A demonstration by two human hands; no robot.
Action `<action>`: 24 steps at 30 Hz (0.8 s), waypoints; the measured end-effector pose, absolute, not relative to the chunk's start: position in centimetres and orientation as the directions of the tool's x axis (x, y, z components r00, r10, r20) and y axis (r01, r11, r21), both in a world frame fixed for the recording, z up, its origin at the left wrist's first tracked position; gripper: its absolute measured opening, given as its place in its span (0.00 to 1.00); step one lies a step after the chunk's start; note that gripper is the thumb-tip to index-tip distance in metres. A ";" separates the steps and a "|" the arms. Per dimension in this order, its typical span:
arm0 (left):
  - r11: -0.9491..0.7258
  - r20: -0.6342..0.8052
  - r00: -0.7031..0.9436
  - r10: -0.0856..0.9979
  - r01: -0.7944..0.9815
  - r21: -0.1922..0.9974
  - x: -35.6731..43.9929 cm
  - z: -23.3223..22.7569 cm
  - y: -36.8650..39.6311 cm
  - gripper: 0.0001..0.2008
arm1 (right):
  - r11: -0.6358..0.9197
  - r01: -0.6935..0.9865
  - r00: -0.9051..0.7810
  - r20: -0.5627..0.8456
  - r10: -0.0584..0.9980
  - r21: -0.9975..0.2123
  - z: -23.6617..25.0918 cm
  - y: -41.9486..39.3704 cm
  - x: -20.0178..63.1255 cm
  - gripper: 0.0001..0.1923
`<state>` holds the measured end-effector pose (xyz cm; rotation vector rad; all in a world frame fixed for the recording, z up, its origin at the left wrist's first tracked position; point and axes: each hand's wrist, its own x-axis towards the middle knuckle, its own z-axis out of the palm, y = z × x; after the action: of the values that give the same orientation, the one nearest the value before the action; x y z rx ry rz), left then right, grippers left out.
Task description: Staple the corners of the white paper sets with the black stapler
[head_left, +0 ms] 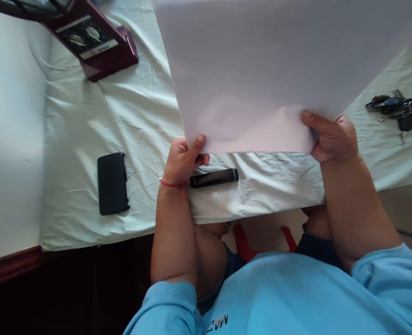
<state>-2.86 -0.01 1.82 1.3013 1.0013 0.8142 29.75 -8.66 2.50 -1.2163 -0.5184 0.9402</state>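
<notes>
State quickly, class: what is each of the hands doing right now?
Left hand: closed on the near edge of the white paper sheet.
Right hand: closed on the same sheet's near edge.

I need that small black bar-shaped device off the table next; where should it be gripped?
Probably pinch the small black bar-shaped device across its narrow width at its right end, coming from above. It lies flat on the pale green cloth, its left end beside the left hand.
</notes>
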 end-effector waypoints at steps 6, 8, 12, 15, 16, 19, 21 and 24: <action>0.096 -0.123 0.374 0.919 0.090 0.991 -3.0 2.1 0.0 0.35 | -0.003 -0.317 0.521 -0.177 0.835 -0.948 2.5 -8.7 29.9 0.27; 0.098 -0.118 0.372 0.921 0.072 0.993 -3.0 2.0 0.1 0.34 | -0.031 -0.323 0.516 -0.204 0.832 -0.946 2.4 -8.7 29.9 0.25; 0.120 -0.134 0.376 0.917 0.062 0.991 -3.0 1.9 0.1 0.34 | -0.044 -0.348 0.503 -0.226 0.834 -0.936 2.4 -8.7 30.1 0.25; 0.116 -0.114 0.375 0.920 0.015 0.993 -2.9 2.0 0.0 0.37 | -0.087 -0.365 0.460 -0.261 0.849 -0.927 2.6 -9.0 30.1 0.26; 0.113 -0.105 0.368 0.924 0.000 0.994 -2.9 2.0 0.0 0.37 | -0.114 -0.362 0.438 -0.277 0.855 -0.925 2.7 -9.1 30.1 0.27; 0.110 -0.101 0.323 0.941 -0.011 0.994 -3.0 1.9 0.1 0.36 | -0.179 -0.336 0.401 -0.313 0.861 -0.925 2.8 -9.3 30.3 0.29; 0.106 -0.105 0.295 0.950 0.014 0.994 -3.3 1.8 0.2 0.34 | -0.195 -0.326 0.407 -0.324 0.854 -0.925 2.7 -9.5 30.6 0.29; 0.106 -0.129 0.282 0.951 0.095 0.990 -3.9 1.7 0.4 0.29 | -0.213 -0.308 0.428 -0.335 0.839 -0.927 2.5 -9.7 31.5 0.29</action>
<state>-3.86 0.36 1.72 1.3020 1.1008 0.8696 31.55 -9.71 2.50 -1.4143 -0.5100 1.1371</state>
